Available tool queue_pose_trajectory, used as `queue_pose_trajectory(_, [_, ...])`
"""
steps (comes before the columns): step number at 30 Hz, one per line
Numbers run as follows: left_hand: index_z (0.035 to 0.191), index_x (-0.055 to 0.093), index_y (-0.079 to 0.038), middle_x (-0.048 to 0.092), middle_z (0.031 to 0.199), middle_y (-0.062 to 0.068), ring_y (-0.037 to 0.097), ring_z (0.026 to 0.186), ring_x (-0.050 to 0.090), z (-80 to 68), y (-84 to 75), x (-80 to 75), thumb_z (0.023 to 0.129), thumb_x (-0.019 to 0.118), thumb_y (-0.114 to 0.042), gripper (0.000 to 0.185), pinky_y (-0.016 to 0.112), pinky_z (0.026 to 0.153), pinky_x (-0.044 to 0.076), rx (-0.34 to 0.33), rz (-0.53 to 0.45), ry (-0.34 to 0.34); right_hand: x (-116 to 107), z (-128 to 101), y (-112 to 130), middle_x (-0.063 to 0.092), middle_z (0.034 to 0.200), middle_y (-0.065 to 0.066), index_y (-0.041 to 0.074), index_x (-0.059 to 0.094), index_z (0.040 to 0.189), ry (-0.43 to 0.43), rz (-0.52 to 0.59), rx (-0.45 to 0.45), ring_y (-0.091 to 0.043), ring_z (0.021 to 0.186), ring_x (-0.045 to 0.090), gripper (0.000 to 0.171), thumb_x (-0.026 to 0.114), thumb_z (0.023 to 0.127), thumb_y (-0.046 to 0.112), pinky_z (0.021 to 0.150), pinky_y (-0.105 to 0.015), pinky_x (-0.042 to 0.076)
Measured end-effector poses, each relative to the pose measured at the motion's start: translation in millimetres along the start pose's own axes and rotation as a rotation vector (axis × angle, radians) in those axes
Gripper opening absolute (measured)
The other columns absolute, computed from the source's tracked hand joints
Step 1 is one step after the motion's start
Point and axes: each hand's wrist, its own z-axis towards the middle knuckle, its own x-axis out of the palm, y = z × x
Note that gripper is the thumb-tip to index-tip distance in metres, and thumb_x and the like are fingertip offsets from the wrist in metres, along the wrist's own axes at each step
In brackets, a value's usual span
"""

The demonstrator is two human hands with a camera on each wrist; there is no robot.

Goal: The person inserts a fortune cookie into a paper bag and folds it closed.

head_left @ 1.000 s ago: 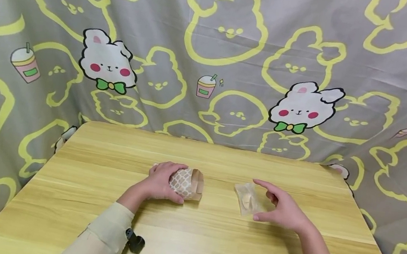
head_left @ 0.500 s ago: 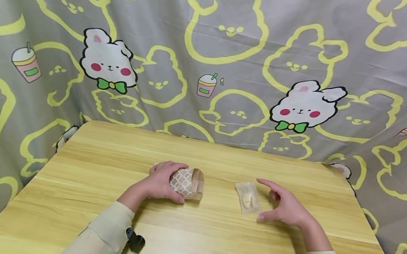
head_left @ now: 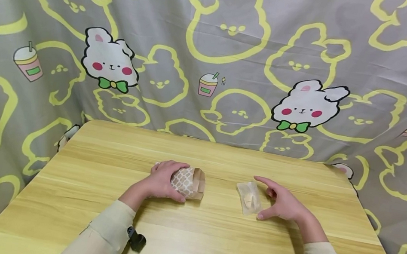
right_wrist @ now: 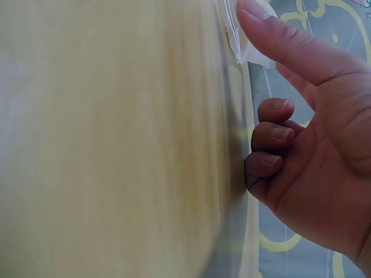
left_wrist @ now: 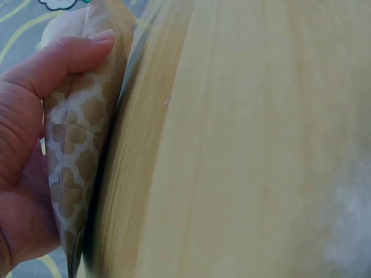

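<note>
On the wooden table [head_left: 211, 241], my left hand [head_left: 162, 180] grips a brown paper bag [head_left: 189, 182] with a white lattice pattern, lying on its side with its mouth to the right. The left wrist view shows the fingers [left_wrist: 64, 55] wrapped over the bag [left_wrist: 72, 168]. A small clear plastic packet [head_left: 249, 197] with something pale inside lies to the right. My right hand [head_left: 275, 201] sits just right of it, index finger and thumb spread around the packet, other fingers curled. In the right wrist view a fingertip [right_wrist: 255, 14] touches the packet [right_wrist: 252, 52].
A grey cloth [head_left: 213, 59] printed with yellow outlines and white rabbits hangs behind and beside the table. The table's edges are near on the left, right and back. Small black camera clips [head_left: 135, 239] sit at both sleeves.
My right hand has drawn a little nearer to the clear packet, its thumb now at the packet's near edge. The left hand and the bag have stayed put.
</note>
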Motion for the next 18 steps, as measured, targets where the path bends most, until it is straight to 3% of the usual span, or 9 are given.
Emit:
queue_pose_trajectory(8, [0.147,0.049,-0.026,0.049,0.139,0.002,0.03,0.131,0.037,0.1,-0.3,0.4,0.054,0.095,-0.047,0.106,0.057,0.105,0.013,-0.007,0.007,-0.002,1.6,3.4,-1.0,0.036,0.085,-0.009,0.013,0.041,0.152,0.025,-0.009,0.05,-0.025,0.083,0.037,0.11,0.098,0.059,0.024,0.074,-0.035,0.033])
queue_pose_trajectory(18, [0.147,0.049,-0.024,0.05,0.139,0.003,0.029,0.13,0.038,0.5,-1.2,-0.1,0.054,0.095,-0.047,0.106,0.057,0.105,0.013,-0.002,0.004,-0.002,8.7,-0.6,0.1,0.043,0.09,-0.008,0.016,0.05,0.143,-0.024,-0.08,0.073,-0.024,0.087,0.041,0.092,0.095,0.065,0.031,0.076,-0.04,0.033])
